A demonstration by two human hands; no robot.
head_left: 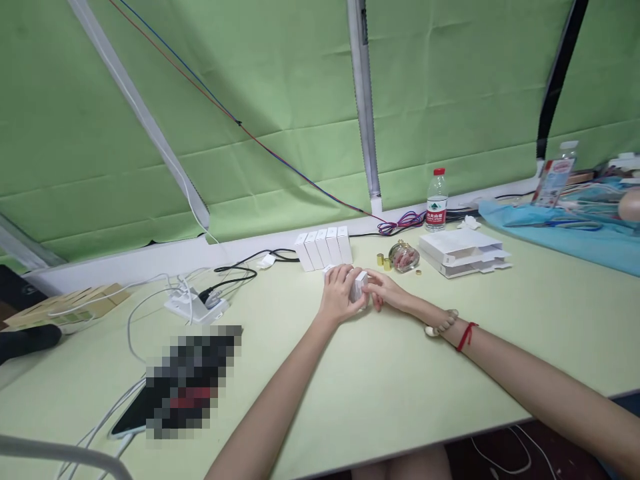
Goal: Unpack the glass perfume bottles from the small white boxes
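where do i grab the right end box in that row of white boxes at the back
Probably pinch the right end box near its top, front and back faces, coming from above: it stands upright, one side tight against the neighbouring box.

1. The left hand (340, 293) and right hand (386, 291) clasp a small white box (359, 287) between them, low over the desk (400, 380).
2. Just beyond the hands stands a row of white boxes (323, 248).
3. Beyond the right hand are a glass jar (403, 257), then flat cartons (463, 252) and a water bottle (437, 200).
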